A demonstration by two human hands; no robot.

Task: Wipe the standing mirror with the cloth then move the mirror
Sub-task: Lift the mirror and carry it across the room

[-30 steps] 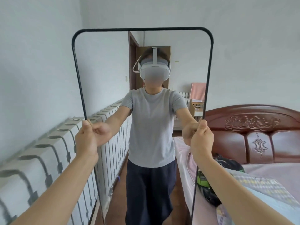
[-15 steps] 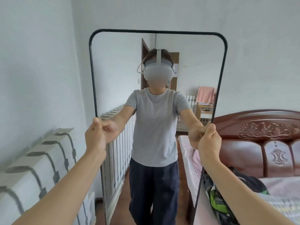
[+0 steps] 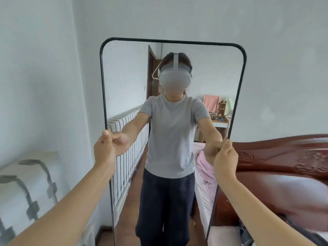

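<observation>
A tall standing mirror (image 3: 213,71) with a thin black frame and rounded top corners stands upright in front of me, near the white wall. My left hand (image 3: 104,148) grips its left frame edge at mid height. On the right frame edge, at about the same height, my right hand (image 3: 225,153) is closed. The glass reflects a person in a grey T-shirt and dark trousers holding the frame with both arms out. No cloth is in view. The mirror's foot is below the picture.
A white radiator (image 3: 26,189) runs along the left wall. A dark red carved wooden headboard (image 3: 284,157) and the bed (image 3: 225,235) stand at the right, close behind the mirror's right edge. White wall (image 3: 177,18) lies behind the mirror.
The mirror has shifted rightward and farther from me across the frames, toward the back wall and headboard. Both hands keep their hold on the frame sides.
</observation>
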